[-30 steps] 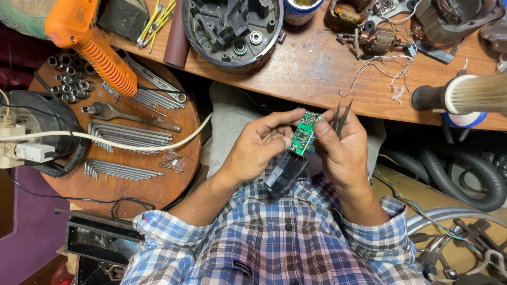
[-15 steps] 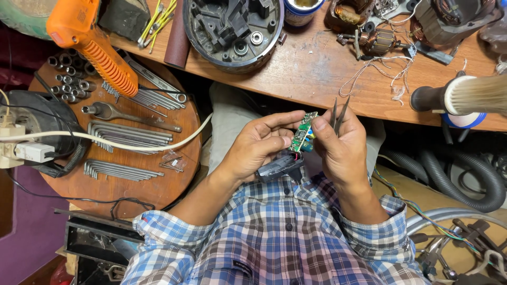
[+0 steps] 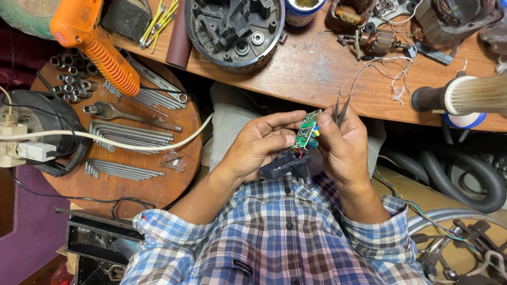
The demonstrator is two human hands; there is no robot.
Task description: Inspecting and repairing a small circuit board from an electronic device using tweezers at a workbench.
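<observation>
A small green circuit board (image 3: 305,130) is pinched between my two hands over my lap, in front of the wooden bench. My left hand (image 3: 261,145) grips its left edge with thumb and fingers and also cradles a black plastic housing (image 3: 284,163) below it. Thin coloured wires run from the board into that housing. My right hand (image 3: 342,146) presses a thumb on the board's right edge and holds metal tweezers (image 3: 339,110), tips pointing up.
A round wooden table (image 3: 174,179) on the left carries wrench sets, sockets, an orange heat gun (image 3: 95,42) and a white cable. The bench (image 3: 317,74) holds a grey motor casing (image 3: 235,29), copper windings and a brush (image 3: 465,95). Hoses lie at right.
The board has tilted more edge-on between my fingers and the black housing has shifted slightly lower under my left hand. Both hands stay in the same place.
</observation>
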